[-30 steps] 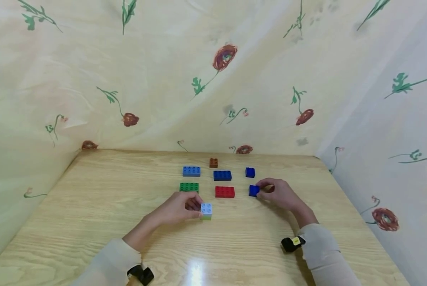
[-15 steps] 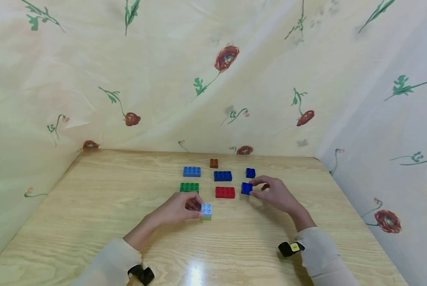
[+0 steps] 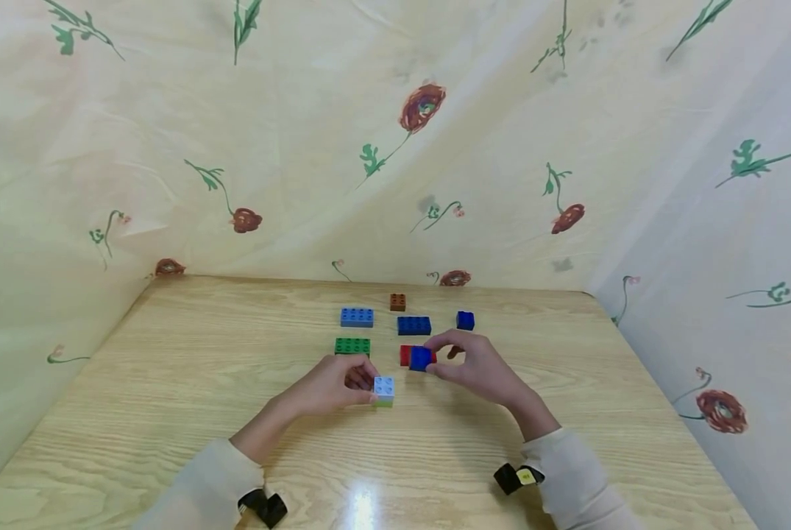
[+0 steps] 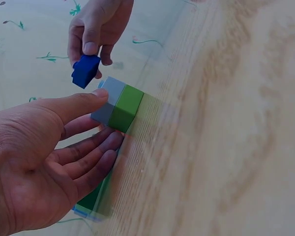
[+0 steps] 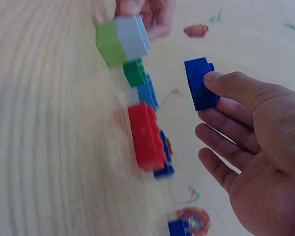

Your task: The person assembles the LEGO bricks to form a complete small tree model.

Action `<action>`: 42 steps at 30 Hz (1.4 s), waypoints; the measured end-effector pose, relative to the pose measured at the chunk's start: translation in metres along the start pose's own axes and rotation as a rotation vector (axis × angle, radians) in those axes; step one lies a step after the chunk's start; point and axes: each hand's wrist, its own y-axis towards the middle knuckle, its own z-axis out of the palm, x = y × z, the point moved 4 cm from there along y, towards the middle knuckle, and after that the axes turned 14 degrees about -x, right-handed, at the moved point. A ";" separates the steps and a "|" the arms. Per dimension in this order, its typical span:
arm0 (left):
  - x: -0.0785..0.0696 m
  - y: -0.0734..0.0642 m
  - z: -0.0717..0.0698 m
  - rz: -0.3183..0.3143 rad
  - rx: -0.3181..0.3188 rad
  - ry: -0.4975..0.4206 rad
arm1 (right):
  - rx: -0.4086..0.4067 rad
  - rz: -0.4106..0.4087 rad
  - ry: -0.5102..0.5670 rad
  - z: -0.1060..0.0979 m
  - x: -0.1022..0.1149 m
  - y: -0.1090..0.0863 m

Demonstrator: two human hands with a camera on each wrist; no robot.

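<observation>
My left hand (image 3: 332, 384) pinches a short stack on the table: a pale blue brick (image 3: 384, 386) on top of a lime green brick (image 4: 128, 109). Between the thumb and fingers of my right hand (image 3: 476, 366) is a small dark blue toy brick (image 5: 196, 91), held up above the table and tilted. In the head view it overlaps the red brick (image 3: 405, 355) and hides much of it. The right wrist view shows the red brick (image 5: 145, 137) whole, lying apart from the held one. The blue brick is a little right of the stack and farther back.
Behind the hands lie a green brick (image 3: 352, 346), a mid-blue brick (image 3: 357, 317), a long dark blue brick (image 3: 413, 325), a small brown brick (image 3: 398, 302) and another small dark blue brick (image 3: 465, 320). A flowered cloth (image 3: 302, 147) hangs along the back and sides of the wooden table (image 3: 170, 353).
My right hand has lifted the small dark blue brick and carried it left, from the right of the red brick to in front of it. The left hand keeps its hold on the stack.
</observation>
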 end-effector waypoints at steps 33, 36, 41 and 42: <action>0.003 0.002 0.001 0.009 0.002 0.014 | 0.088 -0.104 0.031 0.051 0.028 -0.008; 0.002 0.001 -0.001 0.008 -0.003 0.026 | 0.089 -0.098 0.028 0.051 0.028 -0.008; -0.004 0.001 -0.007 0.019 -0.056 0.015 | 0.090 -0.085 0.009 0.051 0.029 -0.007; -0.006 0.001 -0.008 0.020 -0.065 0.007 | 0.090 -0.083 0.005 0.051 0.029 -0.007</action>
